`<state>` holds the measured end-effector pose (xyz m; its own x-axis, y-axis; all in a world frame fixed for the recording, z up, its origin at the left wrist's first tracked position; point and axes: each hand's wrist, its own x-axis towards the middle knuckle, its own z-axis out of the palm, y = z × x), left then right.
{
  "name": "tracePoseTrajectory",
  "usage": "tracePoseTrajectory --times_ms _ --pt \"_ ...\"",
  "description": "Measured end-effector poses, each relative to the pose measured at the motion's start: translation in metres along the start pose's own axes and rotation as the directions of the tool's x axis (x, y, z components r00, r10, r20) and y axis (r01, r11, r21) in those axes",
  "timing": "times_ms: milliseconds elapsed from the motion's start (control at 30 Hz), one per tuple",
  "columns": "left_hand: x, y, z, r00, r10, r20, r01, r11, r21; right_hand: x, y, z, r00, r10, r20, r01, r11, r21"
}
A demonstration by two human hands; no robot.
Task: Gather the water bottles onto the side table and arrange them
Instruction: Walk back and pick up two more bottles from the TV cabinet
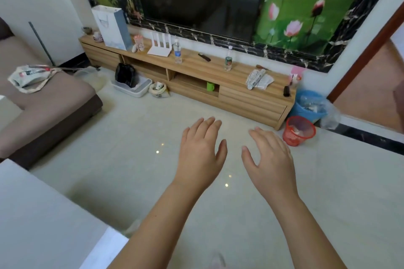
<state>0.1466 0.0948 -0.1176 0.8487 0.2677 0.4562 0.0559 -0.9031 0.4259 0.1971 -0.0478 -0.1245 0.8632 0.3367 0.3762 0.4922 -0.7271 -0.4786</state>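
Both forearms are bare, with no sleeves in sight; the left hand (200,155) and right hand (270,159) wear nothing.

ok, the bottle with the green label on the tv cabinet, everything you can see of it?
The green-label bottle is clear plastic with a white cap and a green wrap showing a red mark. It stands upright on the wooden TV cabinet, right of the black remote. Nothing touches it; both hands are well short of it. Fill level unclear.

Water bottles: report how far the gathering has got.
Done: nothing visible yet. The blue-label bottle and green-label bottle both stand upright on the TV cabinet. In hand: nothing; left hand and right hand are open above the floor. Left: fetch both bottles, then arrange them.
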Motion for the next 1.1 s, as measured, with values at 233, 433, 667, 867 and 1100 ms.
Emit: tracePoseTrajectory --times_ms 233,433,667,867,1100 --pt "0.104 -0.067 0.046 0.997 -0.073 0.037 0.073 0.997 0.012 0.122 0.013 0.063 0.999 -0.009 0.037 0.010 1.000 -0.019" --pt "0.210 -0.155 0.081 0.997 -0.033 0.067 0.028 0.998 0.065 0.244 -0.003 0.136 0.998 -0.022 0.055 0.026 0.998 -0.065" --pt "0.335 -0.247 0.105 0.996 -0.027 0.084 0.023 0.999 0.049 0.387 -0.043 0.211 0.995 -0.039 0.094 0.046 0.996 -0.076" --pt "0.411 -0.297 0.138 0.988 -0.038 0.148 0.033 0.999 0.034 0.466 -0.029 0.263 0.993 0.044 0.112 -0.035 0.996 -0.076" --pt "0.541 -0.349 0.201 0.984 -0.036 0.176 0.032 0.999 0.027 0.592 0.006 0.330 0.996 0.055 0.063 -0.050 0.996 -0.072"
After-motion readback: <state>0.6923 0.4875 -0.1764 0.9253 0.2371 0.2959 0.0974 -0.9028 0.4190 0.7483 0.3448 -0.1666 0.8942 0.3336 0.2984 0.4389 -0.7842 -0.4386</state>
